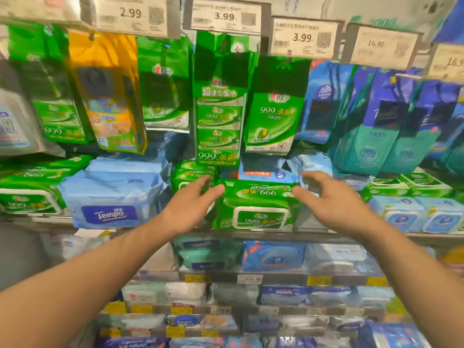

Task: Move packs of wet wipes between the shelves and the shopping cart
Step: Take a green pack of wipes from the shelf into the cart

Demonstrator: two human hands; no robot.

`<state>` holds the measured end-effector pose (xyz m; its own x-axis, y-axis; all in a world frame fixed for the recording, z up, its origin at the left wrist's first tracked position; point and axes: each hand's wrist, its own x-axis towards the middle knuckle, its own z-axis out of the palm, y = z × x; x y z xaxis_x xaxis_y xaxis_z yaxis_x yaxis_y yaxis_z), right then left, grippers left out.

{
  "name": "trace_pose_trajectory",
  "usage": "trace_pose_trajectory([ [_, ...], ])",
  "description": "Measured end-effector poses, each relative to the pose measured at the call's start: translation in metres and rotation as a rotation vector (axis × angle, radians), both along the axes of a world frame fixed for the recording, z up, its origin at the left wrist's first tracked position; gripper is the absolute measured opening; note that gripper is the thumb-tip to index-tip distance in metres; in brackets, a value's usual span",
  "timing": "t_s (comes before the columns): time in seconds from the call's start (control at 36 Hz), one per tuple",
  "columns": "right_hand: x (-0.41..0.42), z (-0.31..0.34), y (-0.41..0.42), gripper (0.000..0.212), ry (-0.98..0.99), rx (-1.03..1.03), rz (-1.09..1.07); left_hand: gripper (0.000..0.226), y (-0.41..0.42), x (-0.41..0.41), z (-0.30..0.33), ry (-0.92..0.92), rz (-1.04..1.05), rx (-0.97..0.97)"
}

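Wet wipes in a green pack (256, 204) are seen in the head view lying flat at the front edge of a shelf (326, 234), the white flip lid facing forward and the print "999" legible on it. The pack is flanked by both hands. The left hand (190, 204) is stretched forward with its fingers straight and loosely spread; its fingertips (218, 189) are laid against the pack's upper left corner. The right hand (334, 199) is likewise held wide, fingers extended, with one fingertip at the pack's upper right corner; whether real contact is made there cannot be told. Neither hand is curled round anything.

A second green pack (190, 172) is seen just behind the left hand. To the left, a pale blue Tempo pack (110, 197) is stacked on the same shelf, and further green packs (30, 192) are placed beside it. Above, hanging green sachets (218, 114) and blue hanging packs (364, 126) are displayed under price tags (226, 16) marked 2.99 and 3.99. Lower shelves are filled with blurred blue and white packs (273, 257).
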<state>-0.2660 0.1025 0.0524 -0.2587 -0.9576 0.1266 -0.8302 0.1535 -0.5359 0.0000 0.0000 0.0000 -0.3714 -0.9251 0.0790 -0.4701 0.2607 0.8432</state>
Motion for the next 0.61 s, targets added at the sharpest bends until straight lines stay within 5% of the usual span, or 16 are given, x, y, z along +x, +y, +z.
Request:
trace_pose_trajectory([
  [0.17,-0.016,-0.042,-0.022,0.04,-0.471,-0.125,-0.159,0.089,-0.003,-0.015,-0.02,0.281,0.09,0.143],
  [0.28,-0.016,-0.066,-0.032,0.023,-0.498,-0.174,-0.162,0.112,-0.01,-0.026,-0.039,0.476,0.151,0.241],
  [0.53,0.004,-0.096,-0.043,0.058,-0.929,-0.202,-0.27,0.116,-0.024,-0.042,-0.069,0.682,0.272,0.281],
  [0.61,0.006,-0.1,-0.049,0.051,-1.008,-0.214,-0.286,0.113,-0.025,-0.049,-0.071,0.729,0.289,0.304],
])
